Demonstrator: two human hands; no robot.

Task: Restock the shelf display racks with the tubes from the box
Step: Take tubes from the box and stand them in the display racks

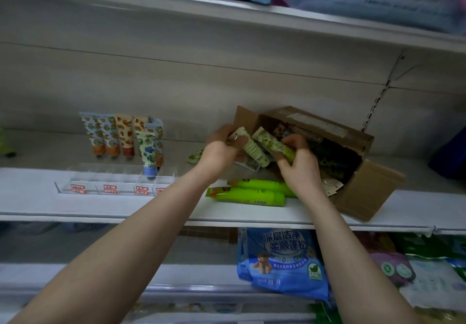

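Presently, a pale tube (253, 148) is gripped in the left hand (222, 147) and a green-leaf tube (272, 143) is pinched in the right hand (297, 162), both just outside the mouth of the box (315, 121), which lies tipped on the shelf (126, 205). Each is judged light, soft-walled and slick, best taken across the mid-body, not the crimped end. Well to the left, the clear rack (113, 185) is partly filled with standing tubes (123, 134).

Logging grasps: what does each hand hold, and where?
The left hand grips one floral tube by its upper end; the right hand grips a second tube by its lower end.
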